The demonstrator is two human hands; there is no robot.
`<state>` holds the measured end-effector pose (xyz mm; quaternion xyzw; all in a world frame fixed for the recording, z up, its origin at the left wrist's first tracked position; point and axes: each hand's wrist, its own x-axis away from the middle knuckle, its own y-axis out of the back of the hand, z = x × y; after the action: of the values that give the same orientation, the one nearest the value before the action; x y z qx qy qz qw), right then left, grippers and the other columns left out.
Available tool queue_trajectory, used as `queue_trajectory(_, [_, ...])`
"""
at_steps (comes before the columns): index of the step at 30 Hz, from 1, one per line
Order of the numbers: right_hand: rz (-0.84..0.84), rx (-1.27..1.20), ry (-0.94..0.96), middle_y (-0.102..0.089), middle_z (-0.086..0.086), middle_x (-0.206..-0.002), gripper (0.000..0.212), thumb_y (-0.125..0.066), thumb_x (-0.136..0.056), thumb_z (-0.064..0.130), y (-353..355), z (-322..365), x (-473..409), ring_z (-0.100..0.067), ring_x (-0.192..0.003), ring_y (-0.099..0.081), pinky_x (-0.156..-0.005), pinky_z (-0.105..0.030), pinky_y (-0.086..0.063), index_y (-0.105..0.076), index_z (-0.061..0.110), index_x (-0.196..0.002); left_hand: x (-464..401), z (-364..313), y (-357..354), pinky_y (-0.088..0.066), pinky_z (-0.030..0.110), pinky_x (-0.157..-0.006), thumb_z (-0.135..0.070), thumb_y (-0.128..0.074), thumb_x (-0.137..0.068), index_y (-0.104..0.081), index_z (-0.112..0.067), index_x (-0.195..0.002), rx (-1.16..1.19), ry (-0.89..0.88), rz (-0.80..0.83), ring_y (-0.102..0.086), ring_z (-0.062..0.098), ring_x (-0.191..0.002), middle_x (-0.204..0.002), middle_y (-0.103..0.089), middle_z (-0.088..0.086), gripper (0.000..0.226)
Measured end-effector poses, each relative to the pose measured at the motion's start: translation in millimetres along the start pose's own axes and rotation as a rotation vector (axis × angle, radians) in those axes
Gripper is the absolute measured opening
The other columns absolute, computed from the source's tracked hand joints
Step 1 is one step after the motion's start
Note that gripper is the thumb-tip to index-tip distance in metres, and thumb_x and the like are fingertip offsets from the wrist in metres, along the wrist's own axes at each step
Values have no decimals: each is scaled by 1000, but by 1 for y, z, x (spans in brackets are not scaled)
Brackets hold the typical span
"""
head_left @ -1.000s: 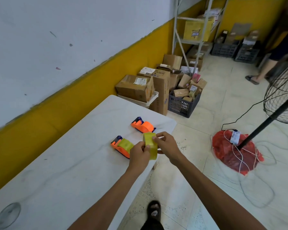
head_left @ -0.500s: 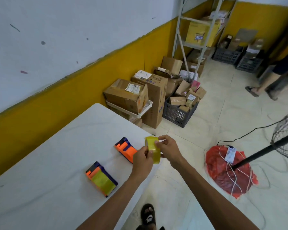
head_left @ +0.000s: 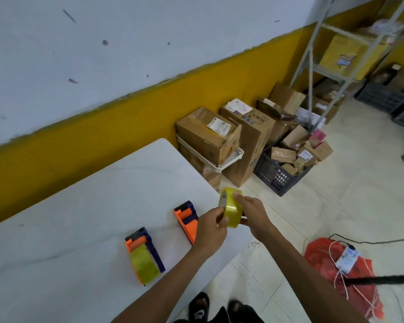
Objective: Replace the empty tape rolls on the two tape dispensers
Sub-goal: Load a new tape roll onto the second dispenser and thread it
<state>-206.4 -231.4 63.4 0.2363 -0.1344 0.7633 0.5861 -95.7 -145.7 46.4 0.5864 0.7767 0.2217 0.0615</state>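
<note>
Both hands hold a yellowish clear tape roll [head_left: 231, 209] in the air over the right edge of the white table [head_left: 84, 210]. My left hand [head_left: 211, 229] pinches its near side and my right hand [head_left: 251, 213] grips its far side. Two orange and dark blue tape dispensers lie on the table. The nearer dispenser [head_left: 144, 258] carries a yellowish roll. The farther dispenser [head_left: 186, 220] lies just left of my left hand, which partly hides it; I see no roll in its visible part.
Cardboard boxes [head_left: 210, 134] and a dark crate of parcels [head_left: 282, 170] stand on the floor past the table's far corner. A metal shelf rack [head_left: 336, 43] is behind them. A red bag [head_left: 336, 264] with white cord and a black pole lie on the floor at right.
The view has swung left and down, so table and dispensers sit lower and nearer. The roll has turned in my hands, its face now more towards me. The dispensers have not moved.
</note>
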Motion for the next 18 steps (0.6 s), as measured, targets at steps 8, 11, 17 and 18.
queue_trajectory(8, [317,37,-134,-67,-14,-97,23,-62,-91,27,-16,10,-49,-28,-85,-66,-69,-38,-55,-60,9,-105,-13,7,-5,-53,37,-71,-18,-52,-85,-65,-11,-95,-100,134,-164,-61,17,-80,-90,-66,5,18])
queue_trajectory(11, [411,95,-158,-66,-11,-87,11,-62,-92,22,-19,10,-62,-25,-81,-64,-74,-39,-53,-62,11,-89,-14,11,-3,-48,28,-74,-10,-53,-82,-63,-9,-97,-103,210,-328,-58,16,-84,-93,-63,3,18])
queue_trajectory(17, [538,225,-168,-60,-13,-86,28,-71,-80,35,-9,9,-85,-26,-82,-60,-82,-44,-52,-58,11,-86,-2,29,-1,-40,28,-71,-4,-50,-86,-60,-4,-104,-98,521,-665,-56,22,-84,-91,-60,7,21])
queue_trajectory(18, [565,240,-172,-56,-13,-85,35,-74,-74,39,-6,8,-90,-27,-81,-58,-78,-42,-49,-56,11,-87,0,31,-3,-45,30,-72,-7,-47,-88,-58,-5,-113,-63,605,-661,-60,25,-87,-96,-64,9,27])
